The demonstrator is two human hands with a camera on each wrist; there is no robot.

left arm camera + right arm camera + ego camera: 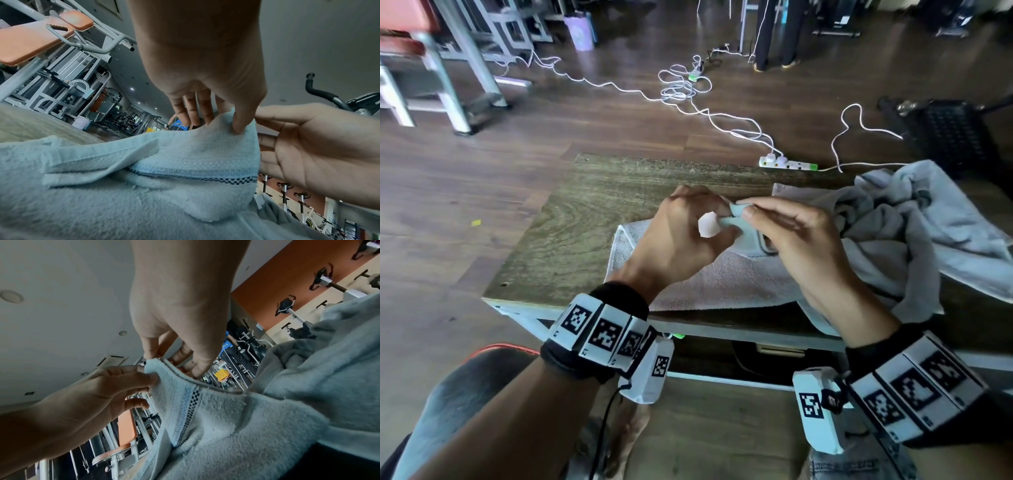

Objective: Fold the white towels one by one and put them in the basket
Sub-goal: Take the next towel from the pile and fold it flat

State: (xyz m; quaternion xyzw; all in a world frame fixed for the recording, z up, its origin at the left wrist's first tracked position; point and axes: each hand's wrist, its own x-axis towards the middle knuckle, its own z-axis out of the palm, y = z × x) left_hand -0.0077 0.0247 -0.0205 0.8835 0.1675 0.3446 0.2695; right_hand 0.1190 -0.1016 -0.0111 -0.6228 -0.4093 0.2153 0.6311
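Both hands meet over the middle of the wooden table (pixel 585 212) and pinch one corner of a white towel (pixel 755 240) with a blue band and a dark checked stripe. My left hand (pixel 717 214) holds the corner from the left, thumb on the cloth (pixel 240 125). My right hand (pixel 751 214) pinches the same hem from the right (pixel 174 363). The corner is raised above a towel lying flat (pixel 705 281) near the table's front edge. I cannot tell whether both are one piece. A black basket (pixel 955 137) stands on the floor at the far right.
A crumpled pile of white towels (pixel 911 233) covers the table's right side and hangs over its front edge. On the floor behind the table lie a power strip (pixel 787 163) and white cables (pixel 681 89). Gym equipment (pixel 448 68) stands at the back left.
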